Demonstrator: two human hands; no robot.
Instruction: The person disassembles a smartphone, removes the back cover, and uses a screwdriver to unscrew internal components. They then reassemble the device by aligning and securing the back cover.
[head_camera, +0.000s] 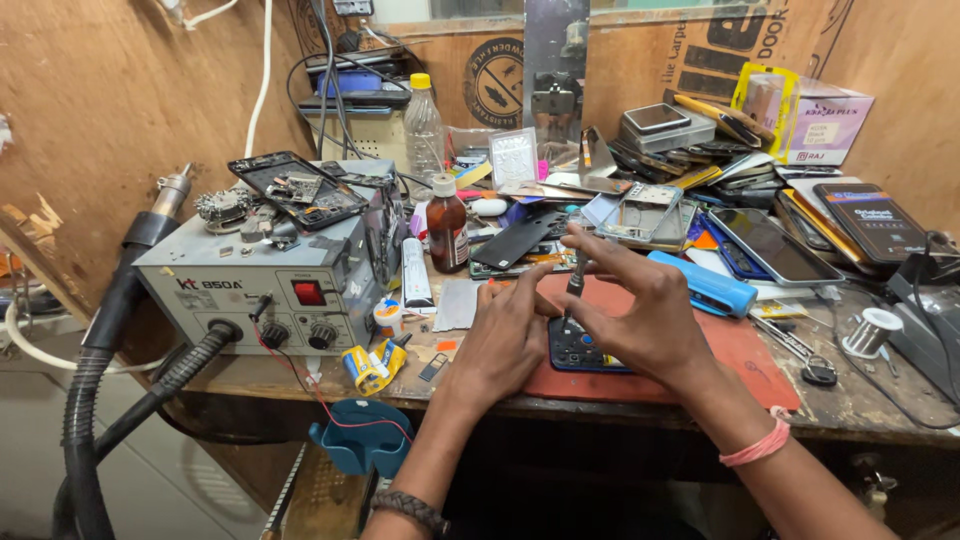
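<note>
Opened phone (585, 352) lying on red mat (745, 350) near bench front edge. Left hand (505, 335) pressing it flat, fingers spread. Right hand (640, 310) pinching screwdriver (575, 280) upright. Phone looking light, fragile; gripping by edges safest.

A phone (585, 350) lies on a mat (745, 350) at the front edge of the bench (880, 400), under both hands. The left hand (500, 335) rests on its left side; the right hand (640, 310) is above it, holding a screwdriver (575, 280) upright on it. Left of the mat stands a station (265, 285) with a board (295, 188) on top. A bottle (447, 225) stands behind the left hand. Right of the mat sits what may be a solder spool (868, 330). Phones (770, 245) are piled behind.
</note>
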